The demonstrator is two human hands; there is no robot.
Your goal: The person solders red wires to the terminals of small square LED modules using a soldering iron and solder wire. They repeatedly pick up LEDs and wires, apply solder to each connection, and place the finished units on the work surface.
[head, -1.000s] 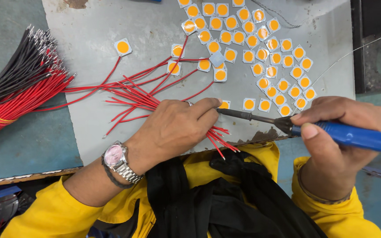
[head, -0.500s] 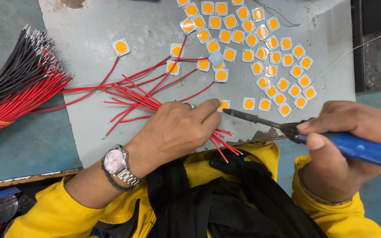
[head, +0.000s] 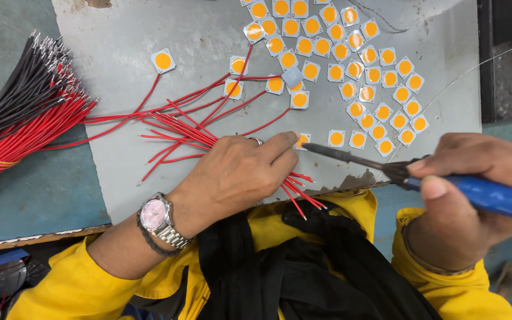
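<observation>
left hand (head: 238, 172) pins red wires (head: 179, 121) (fingers pressed flat); right hand (head: 469, 189) grips the soldering iron (head: 386, 169) beside a chip (head: 302, 140).

Two hands, one soldering iron (head: 386, 167), one wristwatch (head: 153, 214), roughly forty square chips (head: 358, 140), many loose red wires (head: 173, 121).

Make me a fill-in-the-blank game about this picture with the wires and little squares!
1. The right hand holds a soldering iron with a ____ handle.
2. The left hand presses down on loose wires that are ____.
3. On the left wrist sits a watch with a ____ face.
4. The little square chips have round ____ middles.

Missing words: blue; red; pink; orange
</observation>
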